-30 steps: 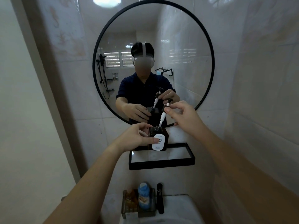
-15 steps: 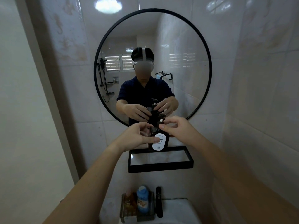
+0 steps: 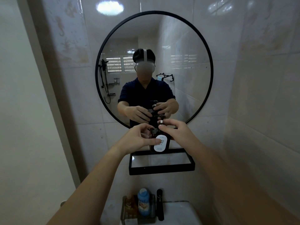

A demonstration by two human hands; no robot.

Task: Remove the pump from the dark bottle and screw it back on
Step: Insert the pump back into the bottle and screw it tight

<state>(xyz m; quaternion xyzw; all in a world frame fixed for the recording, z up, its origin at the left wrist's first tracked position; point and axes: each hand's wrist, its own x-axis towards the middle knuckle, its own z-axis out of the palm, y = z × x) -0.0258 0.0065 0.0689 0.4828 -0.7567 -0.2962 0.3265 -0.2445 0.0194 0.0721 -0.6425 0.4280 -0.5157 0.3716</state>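
Observation:
The dark bottle (image 3: 162, 143) with a white oval label stands on the back of a black wall shelf (image 3: 161, 171) under the round mirror. My left hand (image 3: 139, 138) wraps around the bottle's left side, thumb across the label. The black pump (image 3: 160, 118) sits upright in the bottle's neck, with its head above my fingers. My right hand (image 3: 177, 130) pinches the pump's collar at the bottle's top. The dip tube is out of sight inside the bottle.
A round black-framed mirror (image 3: 97, 82) hangs on the tiled wall right behind the bottle. Below the shelf, a rack (image 3: 126, 210) on the white sink (image 3: 178, 213) holds a blue bottle (image 3: 143, 202); a black item (image 3: 159, 203) stands beside it. A wall runs close on the right.
My right hand has lowered the pump, and its white dip tube has slid down into the bottle. The pump now sits on the neck, with my fingers at its collar. The left hand kept hold.

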